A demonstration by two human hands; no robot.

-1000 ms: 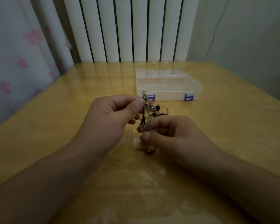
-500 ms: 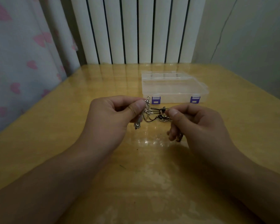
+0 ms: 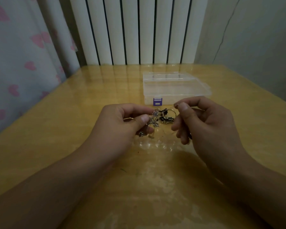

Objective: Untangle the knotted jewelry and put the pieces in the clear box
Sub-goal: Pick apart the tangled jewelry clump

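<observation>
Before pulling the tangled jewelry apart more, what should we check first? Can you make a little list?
1. Left hand holds its side of the knotted jewelry: ok, thumb and finger pinch the silver part.
2. Right hand holds the other side: ok, it pinches a thin strand.
3. Knot is loose enough to pull: cannot tell, too small and dark.
4. Pieces are separated: not ok, all one clump between the hands.
5. Clear box is close: ok, just behind the hands on the table.
6. Box is open for the pieces: not ok, lid looks closed.

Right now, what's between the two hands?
Head view: the knotted jewelry, stretched between left hand and right hand, both pinching it above the table.
</observation>
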